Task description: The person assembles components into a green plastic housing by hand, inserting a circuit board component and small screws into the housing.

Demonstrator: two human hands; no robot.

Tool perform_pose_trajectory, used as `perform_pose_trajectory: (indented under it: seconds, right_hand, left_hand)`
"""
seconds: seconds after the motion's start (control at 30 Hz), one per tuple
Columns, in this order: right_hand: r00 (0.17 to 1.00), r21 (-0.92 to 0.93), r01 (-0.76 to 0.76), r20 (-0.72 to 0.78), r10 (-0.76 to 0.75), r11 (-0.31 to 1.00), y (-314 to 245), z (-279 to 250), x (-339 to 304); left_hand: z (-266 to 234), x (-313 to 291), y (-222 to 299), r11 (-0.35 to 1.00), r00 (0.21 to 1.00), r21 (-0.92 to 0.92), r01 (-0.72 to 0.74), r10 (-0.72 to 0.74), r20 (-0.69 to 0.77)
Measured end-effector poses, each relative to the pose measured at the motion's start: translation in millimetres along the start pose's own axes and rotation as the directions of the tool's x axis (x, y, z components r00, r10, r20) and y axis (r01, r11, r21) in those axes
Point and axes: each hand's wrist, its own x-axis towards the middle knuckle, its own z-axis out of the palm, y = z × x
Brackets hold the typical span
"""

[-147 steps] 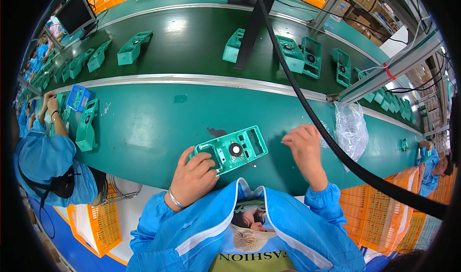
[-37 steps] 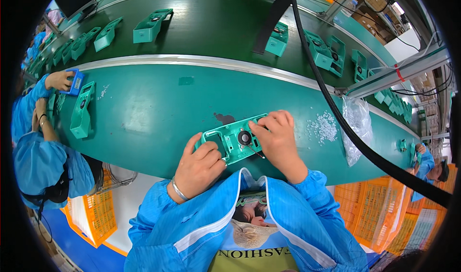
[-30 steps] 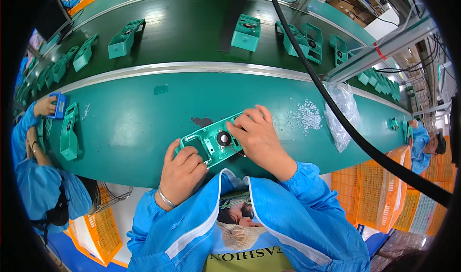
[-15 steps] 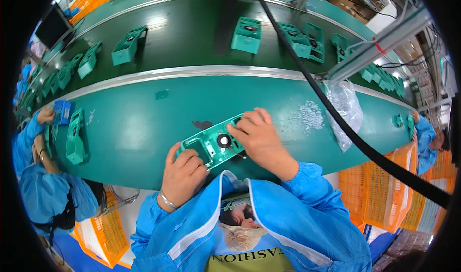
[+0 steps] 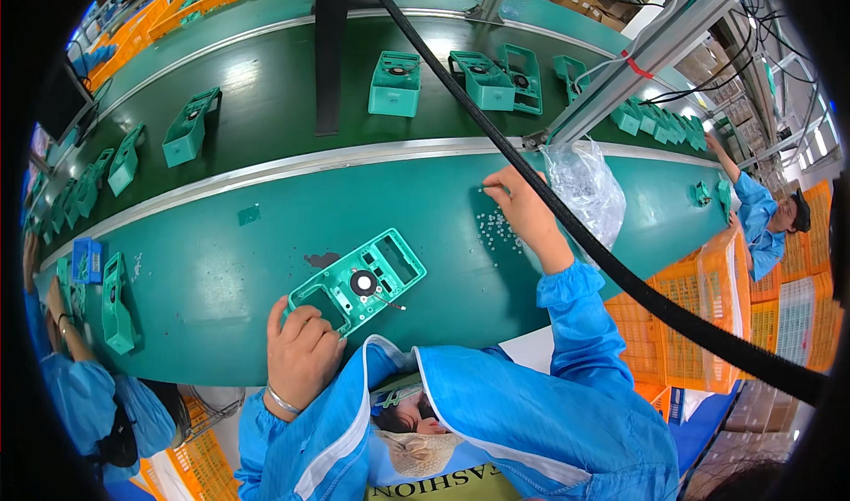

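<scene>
A green plastic housing (image 5: 341, 290) lies tilted on the green worktop in front of me. It holds a round black part (image 5: 364, 283) with a pale centre, and thin wires trail from it toward the near edge. My left hand (image 5: 303, 352) is closed around the housing's lower left end, thumb on the outer side. Farther right, my right hand (image 5: 529, 216) hovers at the far side of a scatter of small clear pieces (image 5: 496, 235), thumb and forefinger pinched together. Whatever sits between those fingertips is too small to make out.
A clear plastic bag (image 5: 591, 196) lies right of the loose pieces. A black cable (image 5: 567, 204) crosses the view before it. Beyond a metal rail (image 5: 292, 172), more green housings (image 5: 394, 89) stand on the belt. Co-workers sit at both sides; orange crates (image 5: 691, 324) stand at right.
My right hand has left the housing and reached right to the small clear pieces. My left hand stays on the housing's end. The whole view has shifted.
</scene>
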Motion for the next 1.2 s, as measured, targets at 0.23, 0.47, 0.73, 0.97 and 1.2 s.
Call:
perform_pose_trajectory:
  seconds: [0.23, 0.47, 0.73, 0.97, 1.2]
  right_hand:
    - [0.997, -0.072, 0.067, -0.034, -0.070, 0.995, -1.1, 11.2, 7.6]
    - [0.992, -0.024, 0.056, -0.116, -0.059, 0.998, -4.1, 10.4, 2.8]
    - [0.999, -0.020, 0.044, -0.031, -0.044, 0.999, -1.5, 10.6, -0.8]
    - [0.985, -0.132, 0.153, -0.064, -0.162, 0.979, -11.7, 13.0, 0.4]
    - [0.967, -0.207, 0.198, -0.120, -0.225, 0.958, -16.0, 7.5, 1.2]
  left_hand:
    - [-1.0, -1.2, -0.4, 1.000, 1.000, 0.005, 0.016, -0.016, 0.010]
    - [-0.8, -1.9, -0.5, 1.000, 1.000, 0.007, 0.018, -0.018, 0.016]
    - [-1.1, -1.4, 0.3, 1.000, 1.000, 0.006, 0.025, -0.025, 0.014]
    - [0.9, -4.9, -0.6, 0.999, 0.999, 0.001, 0.042, -0.042, 0.006]
    - [0.6, -5.5, -2.5, 1.000, 1.000, 0.009, 0.021, -0.021, 0.021]
